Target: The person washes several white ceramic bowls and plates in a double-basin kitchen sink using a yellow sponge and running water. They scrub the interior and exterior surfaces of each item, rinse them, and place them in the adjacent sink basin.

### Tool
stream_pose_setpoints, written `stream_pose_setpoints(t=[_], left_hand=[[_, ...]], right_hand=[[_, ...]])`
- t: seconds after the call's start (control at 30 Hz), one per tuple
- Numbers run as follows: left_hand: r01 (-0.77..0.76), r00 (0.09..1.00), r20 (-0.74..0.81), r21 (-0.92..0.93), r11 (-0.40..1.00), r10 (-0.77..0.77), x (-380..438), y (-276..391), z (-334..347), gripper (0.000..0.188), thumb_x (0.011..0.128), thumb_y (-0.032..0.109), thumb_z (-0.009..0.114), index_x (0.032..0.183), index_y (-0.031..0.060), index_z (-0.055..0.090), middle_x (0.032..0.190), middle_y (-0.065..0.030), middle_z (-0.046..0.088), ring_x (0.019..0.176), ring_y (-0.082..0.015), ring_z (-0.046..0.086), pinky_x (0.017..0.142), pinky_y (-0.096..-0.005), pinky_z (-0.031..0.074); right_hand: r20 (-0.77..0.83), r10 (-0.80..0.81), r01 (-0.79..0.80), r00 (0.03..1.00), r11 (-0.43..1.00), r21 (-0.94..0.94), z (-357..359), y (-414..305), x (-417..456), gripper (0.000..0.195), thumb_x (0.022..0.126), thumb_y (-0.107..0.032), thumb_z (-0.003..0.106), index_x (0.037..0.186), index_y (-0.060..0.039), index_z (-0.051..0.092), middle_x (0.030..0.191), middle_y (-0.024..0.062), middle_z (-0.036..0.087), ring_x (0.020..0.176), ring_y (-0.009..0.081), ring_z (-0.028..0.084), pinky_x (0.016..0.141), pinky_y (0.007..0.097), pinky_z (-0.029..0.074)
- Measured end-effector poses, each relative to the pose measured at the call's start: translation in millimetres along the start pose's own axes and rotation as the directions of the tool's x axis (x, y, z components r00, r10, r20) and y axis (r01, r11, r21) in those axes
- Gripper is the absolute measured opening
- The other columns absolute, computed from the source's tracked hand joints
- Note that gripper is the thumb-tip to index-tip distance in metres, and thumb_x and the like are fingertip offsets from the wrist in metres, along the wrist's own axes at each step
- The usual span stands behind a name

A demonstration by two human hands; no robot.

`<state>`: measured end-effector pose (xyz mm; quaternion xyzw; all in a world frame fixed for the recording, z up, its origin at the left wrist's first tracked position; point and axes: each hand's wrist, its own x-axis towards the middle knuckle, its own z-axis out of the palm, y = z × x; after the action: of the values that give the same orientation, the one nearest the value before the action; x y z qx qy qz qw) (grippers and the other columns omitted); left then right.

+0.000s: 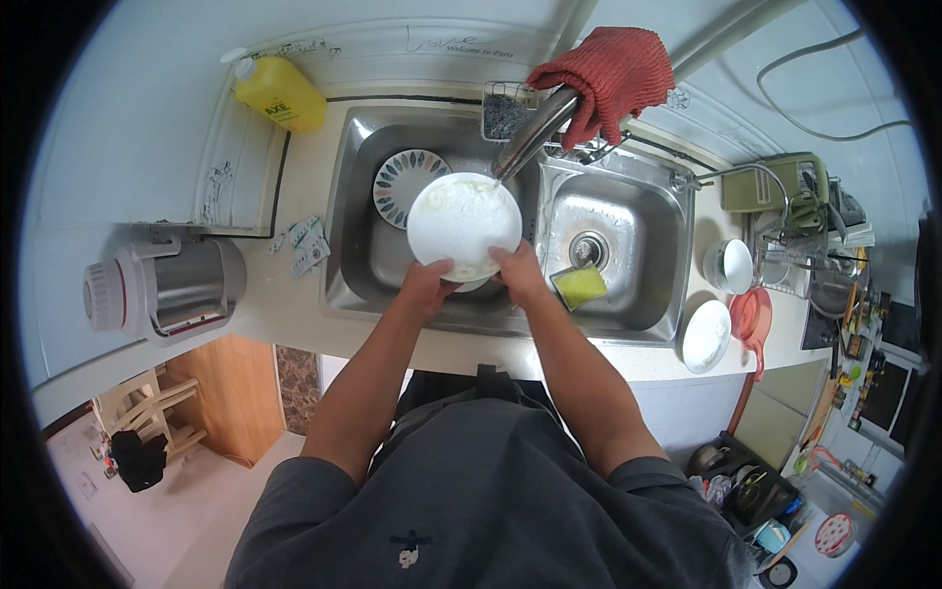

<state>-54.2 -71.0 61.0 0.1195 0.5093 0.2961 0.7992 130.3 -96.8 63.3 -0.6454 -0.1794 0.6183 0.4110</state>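
Note:
Both my left hand (430, 283) and my right hand (519, 272) grip the near rim of a white plate (464, 224). It is held over the left basin (368, 272) of a stainless steel double sink, under the metal faucet (537, 132). Whitish-yellow smears mark its far and near edges. Beneath it, a plate with a leaf-patterned rim (394, 184) lies in the basin, partly covered. Part of another white dish shows below my hands. A yellow-green sponge (580, 286) sits in the right basin (640, 272), close to my right hand.
A red cloth (607, 77) drapes over the faucet. A wire caddy holds a steel scrubber (505, 116). On the left are a yellow detergent bottle (283, 96), packets (305, 247) and an appliance (176, 283). White bowls (732, 266), a white dish (706, 336) and a red pan (751, 316) stand right.

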Motion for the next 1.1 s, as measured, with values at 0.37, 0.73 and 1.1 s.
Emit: stream_pose_setpoints(t=[0.37, 0.73, 1.1], left_hand=[[-0.254, 0.780, 0.236, 0.966, -0.051, 0.580, 22.2, 38.4, -3.6, 0.061, 0.083, 0.031, 0.061, 0.133, 0.0010, 0.044, 0.136, -0.0195, 0.043, 0.126, -0.0362, 0.041, 0.101, -0.0538, 0.033], [-0.390, 0.661, 0.546, 0.836, -0.387, 0.514, 26.8, -2.9, 60.2, 0.071, 0.087, 0.042, 0.052, 0.142, 0.0032, 0.032, 0.153, -0.0175, 0.014, 0.140, -0.0385, 0.014, 0.111, -0.0567, 0.012], [-0.392, 0.657, 0.562, 0.824, -0.409, 0.502, 25.2, 18.5, 43.5, 0.077, 0.084, 0.046, 0.056, 0.142, 0.0018, 0.031, 0.151, -0.0145, 0.022, 0.141, -0.0346, 0.016, 0.111, -0.0556, 0.014]], right_hand=[[0.068, 0.025, -0.026, 0.997, 1.000, 0.013, -16.5, -15.8, 6.0, 0.038, 0.091, -0.027, 0.057, 0.113, 0.0048, 0.058, 0.097, 0.0115, 0.065, 0.082, 0.0190, 0.061, 0.069, 0.0314, 0.049], [0.073, -0.067, 0.049, 0.995, 0.975, 0.216, -8.3, -5.5, 5.8, 0.034, 0.094, -0.026, 0.053, 0.111, 0.0030, 0.057, 0.094, 0.0096, 0.063, 0.084, 0.0181, 0.061, 0.075, 0.0301, 0.049], [0.019, -0.124, 0.119, 0.992, 0.978, 0.172, -3.9, -4.1, 8.9, 0.039, 0.093, -0.027, 0.055, 0.113, 0.0062, 0.057, 0.102, 0.0118, 0.064, 0.091, 0.0178, 0.059, 0.081, 0.0303, 0.046]])
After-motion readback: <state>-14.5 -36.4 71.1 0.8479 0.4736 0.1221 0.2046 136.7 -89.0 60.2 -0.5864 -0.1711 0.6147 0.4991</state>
